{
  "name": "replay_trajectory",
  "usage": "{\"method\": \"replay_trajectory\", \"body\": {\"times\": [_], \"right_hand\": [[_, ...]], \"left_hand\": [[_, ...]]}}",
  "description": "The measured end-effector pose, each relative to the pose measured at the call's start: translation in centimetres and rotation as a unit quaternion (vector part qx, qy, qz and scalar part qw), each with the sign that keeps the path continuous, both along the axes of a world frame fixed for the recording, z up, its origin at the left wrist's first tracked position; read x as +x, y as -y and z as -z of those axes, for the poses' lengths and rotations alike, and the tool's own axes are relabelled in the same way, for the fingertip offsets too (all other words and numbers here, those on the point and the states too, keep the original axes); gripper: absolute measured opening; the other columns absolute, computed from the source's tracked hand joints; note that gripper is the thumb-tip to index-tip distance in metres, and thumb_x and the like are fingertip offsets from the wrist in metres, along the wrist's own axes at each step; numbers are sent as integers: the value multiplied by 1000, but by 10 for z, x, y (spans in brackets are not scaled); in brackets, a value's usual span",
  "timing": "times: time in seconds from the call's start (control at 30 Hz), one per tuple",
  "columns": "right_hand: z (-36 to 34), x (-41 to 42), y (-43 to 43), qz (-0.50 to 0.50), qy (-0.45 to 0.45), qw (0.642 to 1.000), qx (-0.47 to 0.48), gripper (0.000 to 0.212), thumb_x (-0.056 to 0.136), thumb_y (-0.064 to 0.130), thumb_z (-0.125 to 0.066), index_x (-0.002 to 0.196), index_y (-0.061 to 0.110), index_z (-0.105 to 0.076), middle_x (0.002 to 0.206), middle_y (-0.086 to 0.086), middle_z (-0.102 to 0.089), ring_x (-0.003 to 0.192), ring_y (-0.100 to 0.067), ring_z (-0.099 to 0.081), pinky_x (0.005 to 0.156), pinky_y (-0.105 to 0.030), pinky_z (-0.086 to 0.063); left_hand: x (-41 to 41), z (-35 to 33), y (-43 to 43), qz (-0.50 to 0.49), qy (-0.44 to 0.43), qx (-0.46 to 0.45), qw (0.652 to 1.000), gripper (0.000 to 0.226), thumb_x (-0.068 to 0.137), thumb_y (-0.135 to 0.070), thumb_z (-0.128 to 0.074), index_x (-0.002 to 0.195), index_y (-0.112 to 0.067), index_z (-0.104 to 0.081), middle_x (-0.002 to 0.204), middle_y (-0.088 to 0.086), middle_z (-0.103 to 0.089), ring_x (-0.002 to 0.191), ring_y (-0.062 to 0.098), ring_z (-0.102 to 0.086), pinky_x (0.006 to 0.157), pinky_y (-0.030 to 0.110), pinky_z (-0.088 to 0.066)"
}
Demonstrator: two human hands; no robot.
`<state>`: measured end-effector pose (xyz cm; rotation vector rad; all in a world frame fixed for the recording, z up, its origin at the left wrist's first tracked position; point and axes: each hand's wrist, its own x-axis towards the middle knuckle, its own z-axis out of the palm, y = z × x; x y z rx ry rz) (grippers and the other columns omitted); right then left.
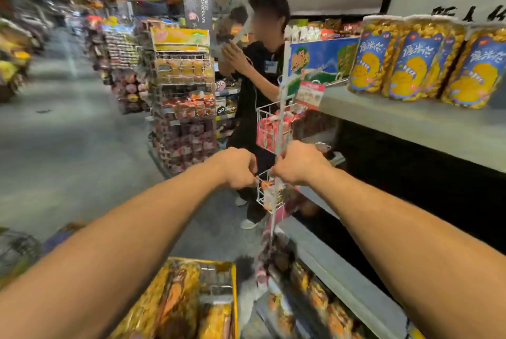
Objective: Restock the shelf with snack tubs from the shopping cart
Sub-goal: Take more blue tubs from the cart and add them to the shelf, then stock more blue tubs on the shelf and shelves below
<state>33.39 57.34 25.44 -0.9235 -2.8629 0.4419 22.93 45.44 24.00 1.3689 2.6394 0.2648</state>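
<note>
Our left hand [241, 167] and right hand [299, 164] curled, apparently gripping the white wire rack [279, 119] beside the shelf [410, 122], snack tubs [406, 63] upright on it, more in our shopping cart [234, 297].

grey upper shelf [410, 119] at right carries three clear snack tubs [410, 64] with blue labels, upright, packed side by side near the front edge, a blue-green carton [323, 62] further along to the left; lower shelf [342, 278] holds blurred snack packs [317, 295], type unreadable.
</note>
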Motion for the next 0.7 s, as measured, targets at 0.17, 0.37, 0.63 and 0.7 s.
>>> {"method": "replay_trajectory", "body": {"times": [0.17, 0.37, 0.63, 0.7], "right_hand": [[82, -23, 75, -101, 111, 988, -30, 40, 81, 49, -71, 100, 14, -73, 112, -13, -71, 106, -34, -66, 79, -32, -49], [196, -46, 148, -155, 203, 960, -118, 29, 89, 38, -68, 100, 12, -72, 113, -11, -71, 110, -31, -64, 76, -28, -47], [307, -94, 219, -161, 276, 933, -169, 54, 84, 50, -71, 119, 10, -69, 114, -14, -69, 112, -31, -64, 82, -33, -47], [325, -108, 227, -145, 277, 930, -191, 58, 81, 53, -72, 119, 9, -69, 110, -13, -71, 107, -29, -65, 74, -30, -44]], "left_hand": [[-10, 83, 89, -77, 67, -54, 993, 32, 82, -40, -72, 108, -23, -66, 112, 2, -69, 106, 24, -64, 85, 31, -50], [-31, 195, 186, -157, 134, -144, 968, 30, 82, -29, -67, 110, -18, -69, 111, 6, -70, 106, 27, -64, 81, 28, -48], [-77, 297, 258, -186, 188, -164, 950, 46, 80, -45, -67, 115, -16, -66, 113, 9, -68, 102, 27, -64, 86, 35, -52], [-88, 304, 261, -176, 198, -153, 952, 43, 80, -37, -65, 117, -15, -65, 112, 8, -67, 101, 25, -63, 86, 35, -52]]}}
